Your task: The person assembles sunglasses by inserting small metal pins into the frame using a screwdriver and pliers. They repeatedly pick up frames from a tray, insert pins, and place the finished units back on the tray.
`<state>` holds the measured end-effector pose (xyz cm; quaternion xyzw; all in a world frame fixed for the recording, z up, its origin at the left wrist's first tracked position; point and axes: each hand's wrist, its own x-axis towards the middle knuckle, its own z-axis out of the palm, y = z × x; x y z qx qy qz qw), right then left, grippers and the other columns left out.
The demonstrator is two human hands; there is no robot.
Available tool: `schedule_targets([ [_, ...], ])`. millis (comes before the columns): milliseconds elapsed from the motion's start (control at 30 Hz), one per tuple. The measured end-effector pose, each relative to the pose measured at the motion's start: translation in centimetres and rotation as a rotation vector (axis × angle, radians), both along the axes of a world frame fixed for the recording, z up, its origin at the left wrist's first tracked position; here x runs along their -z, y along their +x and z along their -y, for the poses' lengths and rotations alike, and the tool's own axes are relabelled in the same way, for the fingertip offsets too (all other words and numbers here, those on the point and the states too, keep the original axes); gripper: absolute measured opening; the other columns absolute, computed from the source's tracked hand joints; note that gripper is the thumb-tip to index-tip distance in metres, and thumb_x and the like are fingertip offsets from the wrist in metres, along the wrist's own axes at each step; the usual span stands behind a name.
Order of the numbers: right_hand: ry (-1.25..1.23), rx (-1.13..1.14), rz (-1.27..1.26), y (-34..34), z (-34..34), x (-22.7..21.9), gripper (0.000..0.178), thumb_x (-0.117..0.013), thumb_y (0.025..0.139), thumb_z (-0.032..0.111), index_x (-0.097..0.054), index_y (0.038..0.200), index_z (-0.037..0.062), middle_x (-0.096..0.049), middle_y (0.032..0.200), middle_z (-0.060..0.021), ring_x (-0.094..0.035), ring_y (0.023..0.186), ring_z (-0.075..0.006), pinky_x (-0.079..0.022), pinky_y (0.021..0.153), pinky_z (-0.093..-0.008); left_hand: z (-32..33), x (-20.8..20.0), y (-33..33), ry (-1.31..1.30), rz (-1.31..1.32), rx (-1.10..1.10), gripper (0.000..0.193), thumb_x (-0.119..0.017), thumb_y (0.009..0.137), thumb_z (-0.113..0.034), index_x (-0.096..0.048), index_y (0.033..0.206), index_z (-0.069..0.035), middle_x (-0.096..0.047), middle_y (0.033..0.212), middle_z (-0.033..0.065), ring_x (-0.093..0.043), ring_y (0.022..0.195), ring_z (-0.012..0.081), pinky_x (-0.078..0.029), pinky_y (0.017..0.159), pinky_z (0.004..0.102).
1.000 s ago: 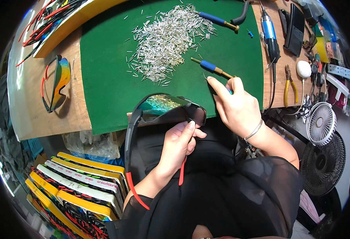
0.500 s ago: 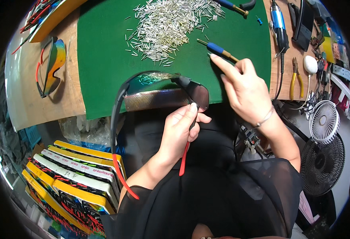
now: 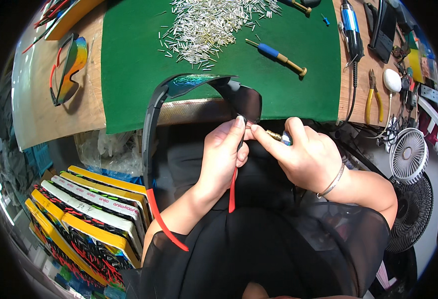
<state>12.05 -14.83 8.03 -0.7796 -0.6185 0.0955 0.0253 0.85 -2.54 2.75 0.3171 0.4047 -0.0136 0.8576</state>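
My left hand (image 3: 220, 153) is closed on a pair of wraparound sunglasses (image 3: 152, 132), pinching them at a hinge. They have dark lenses and black temples with red tips; one temple curves down over my left forearm. My right hand (image 3: 311, 159) has its thumb and index finger at the same hinge. A small tool with a brass-coloured shaft and a bluish rounded end (image 3: 274, 135) shows in its grip; the rest is hidden. On the green mat (image 3: 129, 89) lie a blue-and-brass screwdriver (image 3: 281, 58) and a heap of small silver pins (image 3: 204, 32).
Another pair of sunglasses (image 3: 70, 70) with rainbow lenses lies on the left. On the right are a blue electric screwdriver (image 3: 349, 25), yellow-handled pliers (image 3: 372, 97) and a white fan (image 3: 409, 155). Boxes (image 3: 94, 199) packed with glasses stand lower left.
My right hand has come down and left from beside the screwdriver on the mat to the hinge at my left hand. A brass-coloured tool now shows in it. The view has shifted slightly.
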Motion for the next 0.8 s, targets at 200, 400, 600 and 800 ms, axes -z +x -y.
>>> schedule_targets([
  [200,-0.003,-0.001,-0.036,0.0,-0.3,0.1,0.045,-0.055,0.071,0.013,-0.055,0.116,0.0204,-0.045,0.076,-0.0073,-0.048,0.050,-0.0169,-0.042,0.040,-0.0262,0.0,0.0,-0.1,0.026,-0.010,0.013,0.032,-0.044,0.094,-0.030,-0.054,0.086,-0.001,-0.047,0.064,-0.0017,-0.036,0.043,0.0024,-0.029,0.038,0.0165],
  [400,0.037,-0.071,0.012,0.6,-0.4,0.8,0.040,-0.054,0.074,0.015,-0.056,0.114,0.0210,-0.044,0.069,-0.0045,-0.048,0.049,-0.0146,-0.041,0.041,-0.0249,-0.2,0.1,-0.1,0.020,-0.028,0.029,0.030,-0.043,0.095,-0.026,-0.057,0.089,0.000,-0.061,0.074,0.0038,-0.038,0.045,0.0028,-0.029,0.039,0.0172],
  [600,0.050,-0.091,-0.008,0.9,-0.3,1.1,0.037,-0.052,0.076,0.016,-0.056,0.113,0.0227,-0.043,0.065,-0.0032,-0.047,0.048,-0.0139,-0.041,0.041,-0.0244,-0.3,0.3,0.0,0.012,-0.040,0.019,0.030,-0.044,0.094,-0.026,-0.057,0.090,0.001,-0.062,0.075,0.0052,-0.038,0.045,0.0029,-0.029,0.039,0.0176],
  [800,0.061,-0.087,-0.008,0.7,-0.5,1.1,0.034,-0.052,0.077,0.016,-0.057,0.110,0.0223,-0.042,0.065,-0.0031,-0.048,0.048,-0.0142,-0.042,0.041,-0.0251,-0.6,0.3,-0.1,-0.013,-0.021,0.035,0.030,-0.045,0.094,-0.026,-0.057,0.090,0.001,-0.062,0.073,0.0044,-0.038,0.045,0.0029,-0.029,0.039,0.0178],
])
